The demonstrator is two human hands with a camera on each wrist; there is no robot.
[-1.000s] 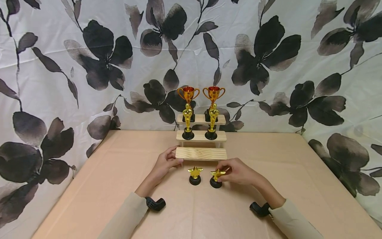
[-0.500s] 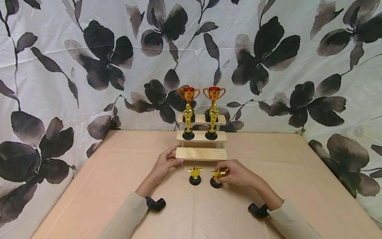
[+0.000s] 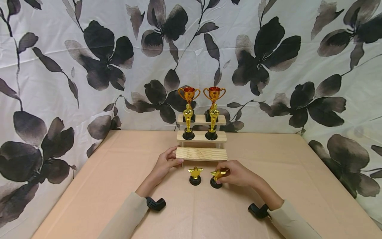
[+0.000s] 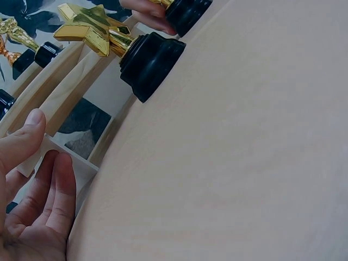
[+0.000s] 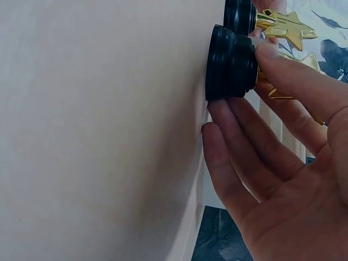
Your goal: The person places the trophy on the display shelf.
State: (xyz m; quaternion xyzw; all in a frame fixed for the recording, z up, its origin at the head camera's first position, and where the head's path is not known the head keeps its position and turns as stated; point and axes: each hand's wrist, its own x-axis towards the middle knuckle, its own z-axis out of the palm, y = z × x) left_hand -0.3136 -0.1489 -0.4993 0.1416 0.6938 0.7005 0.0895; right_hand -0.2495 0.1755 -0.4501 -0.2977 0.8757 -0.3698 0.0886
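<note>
A three-tier wooden display stand [image 3: 201,153] stands at the middle of the table. My left hand [image 3: 163,163] grips the left end of its lowest tier, thumb against the board [image 4: 76,89] and fingers by the white side support. In front of the stand, my right hand [image 3: 238,173] pinches a gold star trophy [image 3: 216,183] between thumb and fingers. That trophy's black base [image 5: 231,65] appears to rest upright on the table; part of its star is hidden by the fingers. A second star trophy [image 3: 195,180] stands to its left, touched by neither hand.
Two gold figure trophies [image 3: 188,119] stand on the middle tier. Behind them, two cup trophies [image 3: 189,94] occupy the top tier. A floral cloth [image 3: 209,49] hangs behind the peach-coloured table [image 3: 119,172]. The lowest tier's top is bare.
My right wrist has shifted very slightly left, while its fingers stay on the same star trophy. The left hand, stand and other trophies keep their places.
</note>
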